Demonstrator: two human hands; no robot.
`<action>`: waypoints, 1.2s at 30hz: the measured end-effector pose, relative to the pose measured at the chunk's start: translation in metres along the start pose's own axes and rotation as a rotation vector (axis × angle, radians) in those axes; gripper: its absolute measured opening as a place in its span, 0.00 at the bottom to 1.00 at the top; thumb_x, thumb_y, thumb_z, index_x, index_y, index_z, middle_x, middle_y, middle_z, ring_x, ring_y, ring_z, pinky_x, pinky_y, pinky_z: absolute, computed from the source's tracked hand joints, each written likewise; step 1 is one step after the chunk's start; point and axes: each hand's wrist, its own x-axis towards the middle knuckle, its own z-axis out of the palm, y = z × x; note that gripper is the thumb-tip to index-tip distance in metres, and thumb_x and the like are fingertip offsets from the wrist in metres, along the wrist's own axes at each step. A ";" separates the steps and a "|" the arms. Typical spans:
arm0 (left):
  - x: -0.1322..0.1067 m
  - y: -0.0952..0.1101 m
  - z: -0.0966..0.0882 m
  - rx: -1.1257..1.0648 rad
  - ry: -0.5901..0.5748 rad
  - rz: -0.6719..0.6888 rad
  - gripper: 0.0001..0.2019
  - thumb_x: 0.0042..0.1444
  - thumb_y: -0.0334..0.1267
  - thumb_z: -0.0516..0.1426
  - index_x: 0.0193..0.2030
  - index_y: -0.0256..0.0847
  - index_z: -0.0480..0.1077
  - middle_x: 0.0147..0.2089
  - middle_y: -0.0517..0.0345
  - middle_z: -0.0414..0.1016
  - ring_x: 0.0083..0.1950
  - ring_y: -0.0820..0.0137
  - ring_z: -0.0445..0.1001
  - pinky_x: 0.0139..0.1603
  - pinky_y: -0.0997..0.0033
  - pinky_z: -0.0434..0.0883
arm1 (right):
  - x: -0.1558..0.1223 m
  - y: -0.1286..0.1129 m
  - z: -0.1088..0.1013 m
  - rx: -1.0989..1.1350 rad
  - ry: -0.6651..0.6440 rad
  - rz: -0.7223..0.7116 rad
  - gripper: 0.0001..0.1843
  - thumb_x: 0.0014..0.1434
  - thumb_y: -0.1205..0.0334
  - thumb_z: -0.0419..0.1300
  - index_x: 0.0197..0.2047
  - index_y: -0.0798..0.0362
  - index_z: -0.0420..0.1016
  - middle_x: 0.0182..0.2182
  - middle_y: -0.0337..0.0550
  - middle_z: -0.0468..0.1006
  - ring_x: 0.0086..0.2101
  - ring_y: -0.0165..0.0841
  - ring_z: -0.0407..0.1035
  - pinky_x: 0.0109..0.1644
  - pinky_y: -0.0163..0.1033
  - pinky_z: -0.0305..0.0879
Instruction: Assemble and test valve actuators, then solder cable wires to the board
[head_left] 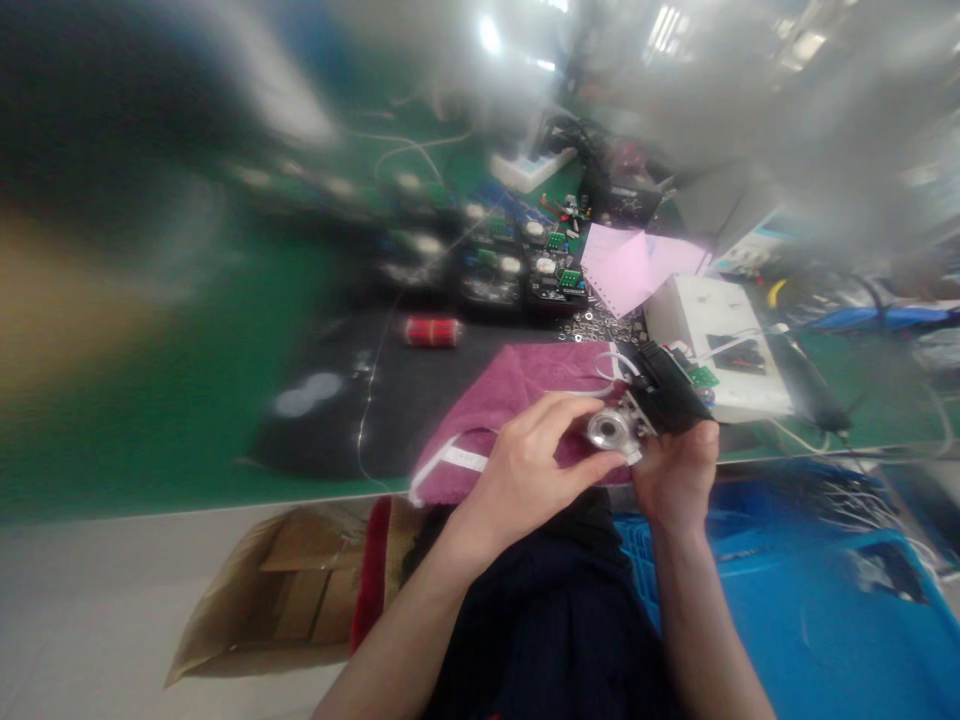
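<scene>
Over the table's near edge, my left hand (536,455) has its thumb and fingers closed about a round, shiny silver part (609,430) with a dark centre. This part sits against a black boxy device (666,392). My right hand (679,475) grips the device from below, its fingers partly hidden behind it. A small green circuit board (703,377) shows at the device's far right side, and a white cable (616,358) loops beside it. Under my hands lies a purple cloth (480,410) with a white label.
Several black circuit-board units (559,280) stand behind the cloth, near loose washers (592,325) and pink paper (619,268). A red spool (433,332) lies left on the black mat (322,430). A white box (720,310) stands right; a blue crate (810,600) sits below.
</scene>
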 end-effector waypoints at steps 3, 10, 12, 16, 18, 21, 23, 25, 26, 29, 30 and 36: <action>0.002 0.000 -0.002 -0.037 0.051 0.004 0.42 0.59 0.55 0.70 0.74 0.48 0.61 0.73 0.45 0.69 0.74 0.52 0.70 0.75 0.48 0.71 | -0.002 -0.001 -0.002 -0.153 0.021 -0.092 0.45 0.61 0.31 0.67 0.72 0.48 0.68 0.66 0.54 0.75 0.65 0.52 0.70 0.71 0.60 0.64; 0.032 0.002 0.001 -0.010 0.131 0.000 0.48 0.60 0.61 0.67 0.79 0.47 0.51 0.79 0.40 0.56 0.81 0.50 0.58 0.81 0.44 0.59 | -0.008 -0.015 0.009 -0.479 -0.080 -0.097 0.37 0.72 0.41 0.62 0.76 0.46 0.60 0.68 0.54 0.73 0.65 0.46 0.71 0.73 0.58 0.65; 0.043 -0.003 0.001 0.006 0.198 -0.068 0.44 0.61 0.58 0.68 0.77 0.46 0.54 0.75 0.40 0.63 0.76 0.53 0.64 0.78 0.46 0.64 | -0.004 -0.014 0.012 -0.426 -0.134 -0.072 0.35 0.73 0.41 0.60 0.76 0.44 0.61 0.67 0.52 0.74 0.65 0.45 0.71 0.73 0.59 0.65; 0.060 -0.017 0.000 -0.018 0.177 -0.185 0.40 0.61 0.55 0.69 0.73 0.44 0.60 0.73 0.41 0.65 0.74 0.55 0.66 0.78 0.47 0.62 | 0.011 -0.003 0.010 -0.341 -0.193 -0.031 0.30 0.70 0.42 0.65 0.69 0.46 0.71 0.65 0.51 0.77 0.63 0.44 0.73 0.72 0.58 0.68; 0.066 -0.025 -0.001 -0.056 0.172 -0.244 0.38 0.61 0.55 0.69 0.71 0.42 0.63 0.70 0.41 0.68 0.72 0.55 0.69 0.76 0.47 0.63 | 0.018 0.004 0.007 -0.308 -0.193 -0.009 0.31 0.67 0.43 0.68 0.67 0.48 0.73 0.63 0.51 0.80 0.61 0.44 0.76 0.70 0.56 0.70; 0.070 -0.034 -0.002 -0.130 0.166 -0.318 0.37 0.62 0.57 0.67 0.70 0.41 0.62 0.65 0.42 0.75 0.65 0.56 0.76 0.69 0.50 0.72 | 0.022 0.011 0.004 -0.263 -0.182 0.021 0.30 0.66 0.44 0.69 0.66 0.48 0.75 0.62 0.51 0.80 0.61 0.43 0.76 0.70 0.55 0.71; 0.069 -0.037 -0.003 -0.177 0.179 -0.351 0.38 0.61 0.57 0.68 0.70 0.42 0.61 0.64 0.43 0.76 0.64 0.57 0.77 0.67 0.52 0.73 | 0.022 0.012 0.002 -0.240 -0.182 0.037 0.29 0.65 0.44 0.71 0.64 0.48 0.77 0.62 0.51 0.81 0.60 0.43 0.77 0.70 0.55 0.72; 0.068 -0.036 -0.004 -0.219 0.201 -0.369 0.37 0.60 0.57 0.69 0.69 0.44 0.62 0.65 0.43 0.75 0.66 0.57 0.76 0.69 0.54 0.72 | 0.022 0.012 0.002 -0.218 -0.183 0.046 0.29 0.63 0.45 0.73 0.62 0.48 0.79 0.60 0.50 0.82 0.59 0.44 0.78 0.69 0.54 0.73; 0.067 -0.035 -0.004 -0.239 0.210 -0.374 0.37 0.60 0.56 0.69 0.68 0.44 0.62 0.66 0.43 0.75 0.67 0.56 0.75 0.70 0.54 0.71 | 0.022 0.011 0.003 -0.208 -0.184 0.047 0.29 0.62 0.46 0.74 0.61 0.48 0.80 0.59 0.50 0.83 0.58 0.44 0.79 0.68 0.53 0.73; 0.066 -0.032 -0.005 -0.306 0.220 -0.381 0.36 0.58 0.53 0.71 0.67 0.44 0.64 0.66 0.43 0.75 0.68 0.56 0.75 0.71 0.53 0.70 | 0.021 0.011 0.003 -0.175 -0.177 0.047 0.26 0.61 0.47 0.75 0.59 0.48 0.81 0.57 0.49 0.84 0.56 0.43 0.80 0.66 0.53 0.75; 0.066 -0.031 -0.005 -0.330 0.223 -0.382 0.35 0.58 0.52 0.72 0.66 0.44 0.65 0.66 0.43 0.74 0.68 0.56 0.75 0.72 0.53 0.69 | 0.021 0.011 0.003 -0.163 -0.173 0.047 0.26 0.61 0.47 0.75 0.58 0.48 0.81 0.57 0.48 0.84 0.56 0.43 0.80 0.65 0.52 0.76; 0.062 -0.031 -0.007 -0.522 0.279 -0.410 0.34 0.58 0.49 0.72 0.66 0.44 0.67 0.66 0.44 0.75 0.68 0.56 0.75 0.72 0.52 0.70 | 0.017 0.014 0.002 -0.051 -0.114 0.055 0.19 0.71 0.45 0.65 0.56 0.48 0.79 0.51 0.47 0.86 0.45 0.38 0.84 0.56 0.49 0.81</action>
